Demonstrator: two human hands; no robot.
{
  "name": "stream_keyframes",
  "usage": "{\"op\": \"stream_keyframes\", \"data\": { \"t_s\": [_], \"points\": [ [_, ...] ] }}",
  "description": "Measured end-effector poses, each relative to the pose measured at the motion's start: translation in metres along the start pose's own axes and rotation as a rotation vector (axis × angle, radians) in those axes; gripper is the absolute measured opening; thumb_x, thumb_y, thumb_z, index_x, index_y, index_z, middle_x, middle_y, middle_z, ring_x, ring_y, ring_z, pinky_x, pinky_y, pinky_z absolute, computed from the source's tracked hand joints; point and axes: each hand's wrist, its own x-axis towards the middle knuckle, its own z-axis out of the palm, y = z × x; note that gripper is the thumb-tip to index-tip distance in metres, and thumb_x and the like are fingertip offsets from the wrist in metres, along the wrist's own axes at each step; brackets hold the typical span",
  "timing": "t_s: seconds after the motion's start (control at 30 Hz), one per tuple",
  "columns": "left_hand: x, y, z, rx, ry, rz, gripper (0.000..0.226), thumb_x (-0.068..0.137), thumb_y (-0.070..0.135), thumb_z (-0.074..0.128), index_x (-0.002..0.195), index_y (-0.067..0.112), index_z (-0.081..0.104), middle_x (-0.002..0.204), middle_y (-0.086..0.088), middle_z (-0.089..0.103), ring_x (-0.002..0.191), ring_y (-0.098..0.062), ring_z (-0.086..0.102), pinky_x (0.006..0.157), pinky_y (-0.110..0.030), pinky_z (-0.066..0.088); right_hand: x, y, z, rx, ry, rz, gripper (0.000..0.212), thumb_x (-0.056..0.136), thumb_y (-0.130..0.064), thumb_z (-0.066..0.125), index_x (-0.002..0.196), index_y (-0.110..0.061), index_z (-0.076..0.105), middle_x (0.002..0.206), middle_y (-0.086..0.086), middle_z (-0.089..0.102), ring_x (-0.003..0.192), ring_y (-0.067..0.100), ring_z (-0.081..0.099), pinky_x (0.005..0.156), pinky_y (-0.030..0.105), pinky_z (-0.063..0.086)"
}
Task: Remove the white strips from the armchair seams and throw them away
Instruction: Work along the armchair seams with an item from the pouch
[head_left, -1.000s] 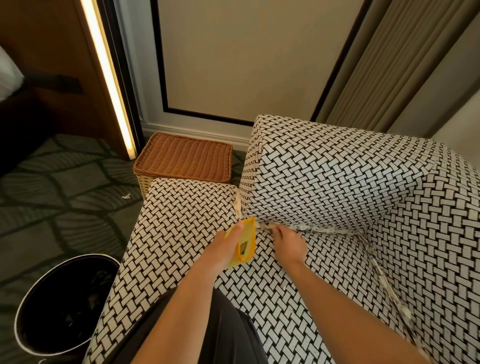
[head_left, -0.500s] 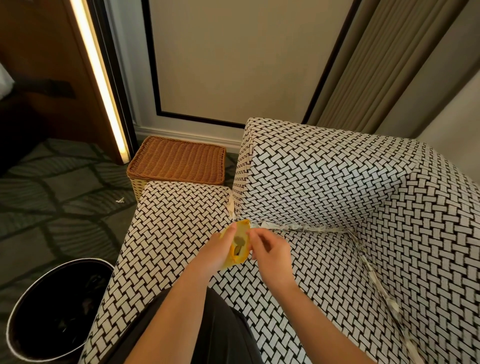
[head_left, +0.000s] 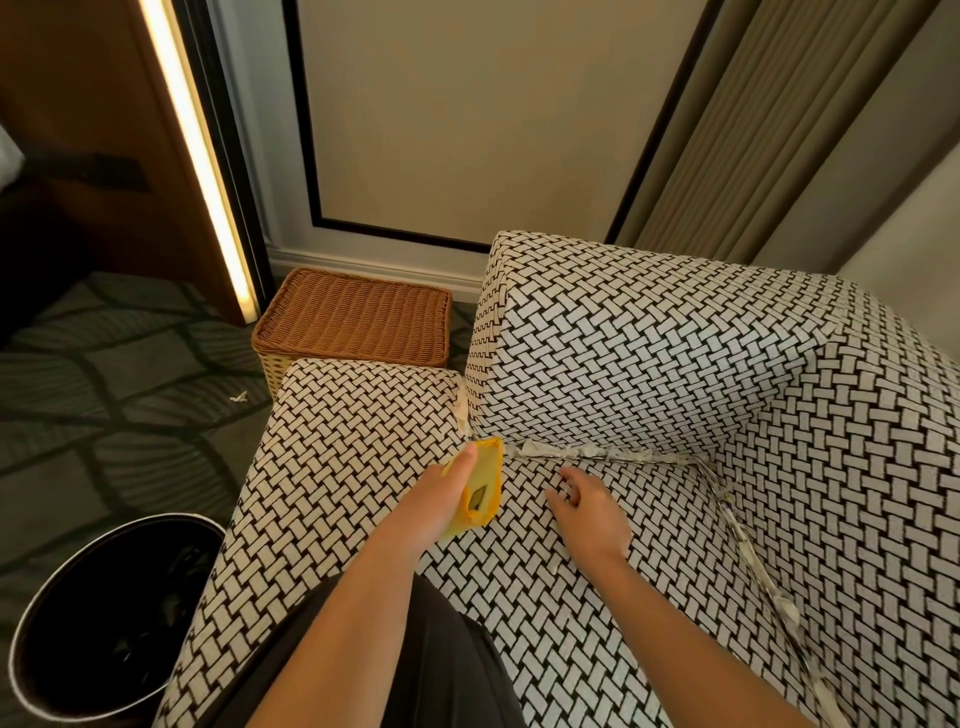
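The white strip (head_left: 587, 452) is wedged in the seam along the far edge of the seat cushion (head_left: 519, 597), under the upright block of the armchair (head_left: 649, 364); its long axis is laid along that edge, left to right, crosswise to reaching fingers; the right hand (head_left: 589, 512) is rested on the seat cushion just short of that edge, fingers loosely spread, nothing held; the strip is found just beyond its fingertips, untouched; the left hand (head_left: 436, 499) is placed over the cushion by the strip's left end, a yellow cloth (head_left: 483, 483) gripped under its thumb; the right hand is therefore judged the freer for the pull. A second strip (head_left: 748, 561) is run along the cushion's right edge; the black bin (head_left: 104, 613) is stood on the floor beside the cushion's near left corner.
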Motion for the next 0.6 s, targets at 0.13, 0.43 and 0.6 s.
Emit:
{"op": "stream_keyframes", "data": {
  "t_s": [0.13,0.43,0.6],
  "points": [
    [0.000,-0.001,-0.001,0.019,-0.008,0.018,0.084,0.079,0.080,0.015,0.136,0.021,0.034,0.114,-0.002,0.045,0.101,-0.021,0.044,0.091,-0.042,0.037,0.020,-0.011,-0.003,-0.087,-0.061,0.015,0.040,0.093,-0.040,0.049,0.130,-0.026,0.047,0.095,0.001,0.065,0.078,0.015,0.059,0.055,0.023,0.042],
    [0.002,0.000,-0.001,-0.027,-0.007,-0.012,0.101,0.061,0.090,0.015,0.136,0.024,0.035,0.126,-0.006,0.048,0.111,-0.026,0.048,0.101,-0.050,0.034,0.049,-0.024,-0.003,-0.295,-0.156,0.033,0.034,0.095,-0.040,0.041,0.120,-0.019,0.052,0.101,0.005,0.065,0.091,0.023,0.062,0.063,0.028,0.046],
    [0.000,0.002,-0.001,-0.053,-0.027,-0.011,0.121,0.042,0.099,0.014,0.132,0.023,0.040,0.125,-0.008,0.052,0.111,-0.029,0.051,0.102,-0.051,0.033,0.055,-0.028,-0.005,-0.296,-0.239,0.108,0.036,0.094,-0.042,0.042,0.113,-0.016,0.056,0.101,0.005,0.064,0.088,0.021,0.062,0.064,0.028,0.048]
  ]
}}
